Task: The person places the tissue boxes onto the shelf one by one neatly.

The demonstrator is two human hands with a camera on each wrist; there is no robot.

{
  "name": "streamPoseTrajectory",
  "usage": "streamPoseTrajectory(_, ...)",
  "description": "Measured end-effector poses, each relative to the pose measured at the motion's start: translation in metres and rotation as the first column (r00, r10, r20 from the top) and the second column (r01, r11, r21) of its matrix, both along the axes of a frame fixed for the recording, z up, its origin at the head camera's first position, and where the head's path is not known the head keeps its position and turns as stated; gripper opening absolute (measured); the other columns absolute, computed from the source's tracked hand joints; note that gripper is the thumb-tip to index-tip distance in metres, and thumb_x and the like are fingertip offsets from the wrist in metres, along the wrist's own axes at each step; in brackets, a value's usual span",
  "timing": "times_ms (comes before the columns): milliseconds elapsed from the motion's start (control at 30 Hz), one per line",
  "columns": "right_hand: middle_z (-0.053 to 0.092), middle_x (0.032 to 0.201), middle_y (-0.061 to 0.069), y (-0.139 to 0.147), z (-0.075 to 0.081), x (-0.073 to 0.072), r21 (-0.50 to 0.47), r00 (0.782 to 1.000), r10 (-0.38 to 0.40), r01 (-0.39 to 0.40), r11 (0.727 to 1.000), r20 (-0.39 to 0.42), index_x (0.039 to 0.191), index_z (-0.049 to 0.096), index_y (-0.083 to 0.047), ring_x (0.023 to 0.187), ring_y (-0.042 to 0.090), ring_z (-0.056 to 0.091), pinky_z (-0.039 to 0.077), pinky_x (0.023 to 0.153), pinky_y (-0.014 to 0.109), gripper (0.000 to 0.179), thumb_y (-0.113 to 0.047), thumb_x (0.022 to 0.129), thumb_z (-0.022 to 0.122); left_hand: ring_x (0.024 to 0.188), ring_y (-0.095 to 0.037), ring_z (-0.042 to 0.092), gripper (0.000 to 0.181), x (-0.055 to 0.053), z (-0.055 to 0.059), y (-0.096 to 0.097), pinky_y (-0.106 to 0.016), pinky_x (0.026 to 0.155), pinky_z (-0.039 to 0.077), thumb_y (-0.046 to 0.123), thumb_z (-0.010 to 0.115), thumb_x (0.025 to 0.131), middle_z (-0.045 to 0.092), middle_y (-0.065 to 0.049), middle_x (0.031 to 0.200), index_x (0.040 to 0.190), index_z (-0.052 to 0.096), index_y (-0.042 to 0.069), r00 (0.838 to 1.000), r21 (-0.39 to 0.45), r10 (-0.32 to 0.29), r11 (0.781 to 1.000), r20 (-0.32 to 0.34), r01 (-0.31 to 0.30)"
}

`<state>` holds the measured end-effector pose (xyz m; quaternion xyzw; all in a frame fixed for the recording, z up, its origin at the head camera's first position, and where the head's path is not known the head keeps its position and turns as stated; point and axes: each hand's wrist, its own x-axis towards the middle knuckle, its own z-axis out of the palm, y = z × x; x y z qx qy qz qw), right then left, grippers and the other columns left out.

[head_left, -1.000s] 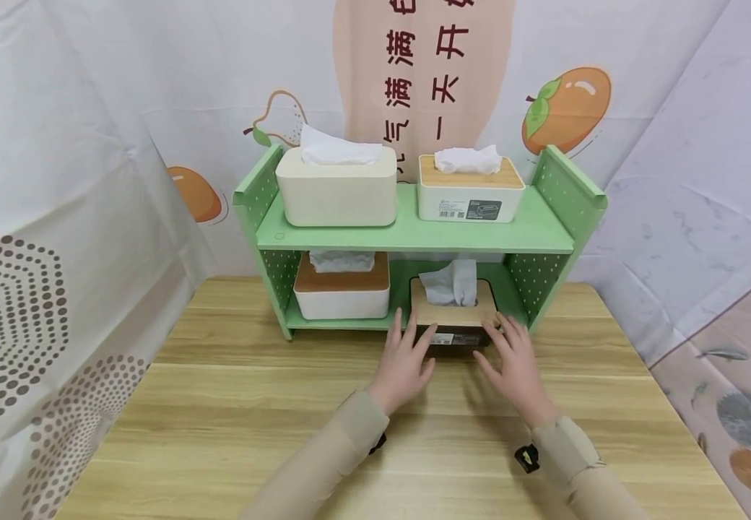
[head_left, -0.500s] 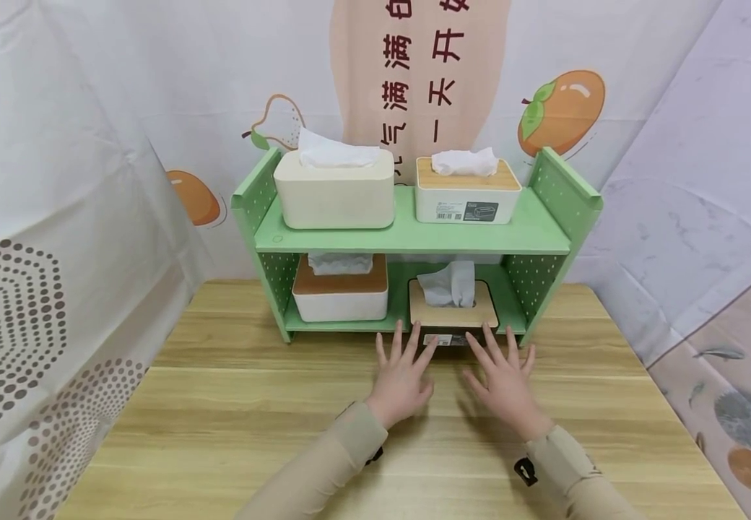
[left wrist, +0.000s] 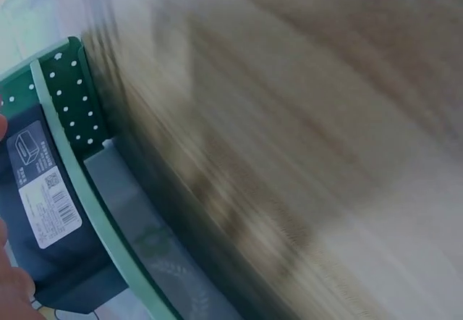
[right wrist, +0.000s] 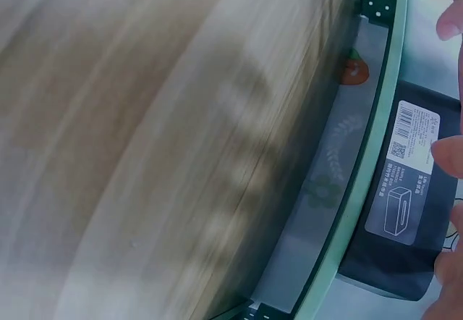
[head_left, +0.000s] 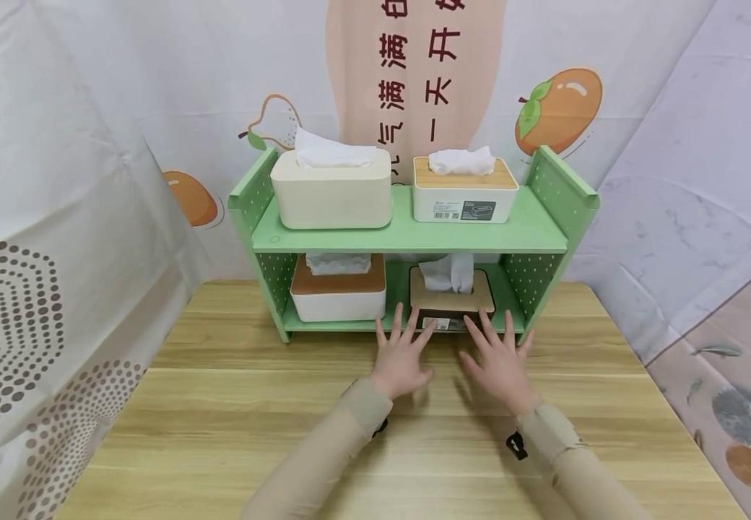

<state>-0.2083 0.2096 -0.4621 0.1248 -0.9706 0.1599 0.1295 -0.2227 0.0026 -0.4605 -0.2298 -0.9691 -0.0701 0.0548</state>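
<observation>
A black tissue box [head_left: 453, 300] with a tan wooden lid and a grey tissue standing out of its top sits on the lower shelf, at the right. Its labelled front also shows in the left wrist view, black box [left wrist: 61, 211], and in the right wrist view, black box [right wrist: 405, 204]. Fingers spread, my left hand [head_left: 401, 361] reaches to the left part of its front. My right hand [head_left: 500, 365], likewise spread, is at the right part of that front. Fingertips lie against or just before the box; exact contact is hard to tell.
A green two-tier shelf [head_left: 408, 242] stands on the wooden table [head_left: 232, 412]. Up top are a cream tissue box [head_left: 333, 195] and a white tissue box [head_left: 463, 202] with a bamboo lid. Lower left is a white tissue box [head_left: 339, 305] with a brown lid.
The black tissue box has slid back deeper onto the lower shelf. My right hand has come from the box's right side round to its front, and both hands have followed it forward.
</observation>
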Motion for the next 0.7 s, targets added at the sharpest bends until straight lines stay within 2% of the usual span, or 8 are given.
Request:
streamPoseTrajectory(167, 0.019, 0.157, 0.015, 0.001, 0.002, -0.009, 0.028, 1.0, -0.013, 0.012, 1.0, 0.016, 0.148, 0.033, -0.02, 0.14, 0.053, -0.001, -0.013, 0.096, 0.077, 0.067, -0.035, 0.089, 0.062, 0.144, -0.035, -0.016, 0.088, -0.009, 0.002, 0.004, -0.069, 0.107, -0.005, 0.051, 0.062, 0.084, -0.003, -0.007, 0.16, 0.153, 0.012, 0.03, 1.0, 0.006, 0.009, 1.0, 0.024, -0.009)
streamPoseTrajectory(367, 0.016, 0.158, 0.015, 0.005, 0.004, -0.017, 0.06, 0.998, -0.035, 0.032, 0.998, 0.056, 0.15, 0.028, -0.021, 0.14, 0.053, -0.002, -0.011, 0.097, 0.077, 0.069, -0.037, 0.091, 0.059, 0.144, -0.033, -0.017, 0.088, -0.013, 0.006, 0.011, -0.066, 0.109, -0.006, 0.054, 0.06, 0.084, -0.004, -0.007, 0.16, 0.153, 0.009, 0.031, 0.999, -0.063, 0.03, 0.998, 0.031, -0.028)
streamPoseTrajectory(700, 0.013, 0.158, 0.016, 0.006, 0.004, -0.025, 0.044, 0.996, -0.036, 0.033, 0.998, 0.086, 0.151, 0.025, -0.022, 0.14, 0.051, -0.008, -0.017, 0.096, 0.075, 0.069, -0.041, 0.092, 0.057, 0.144, -0.033, -0.02, 0.086, -0.019, 0.007, 0.016, -0.064, 0.111, -0.005, 0.055, 0.054, 0.087, -0.007, -0.005, 0.16, 0.153, 0.004, 0.033, 0.998, -0.121, 0.06, 0.991, 0.028, -0.056)
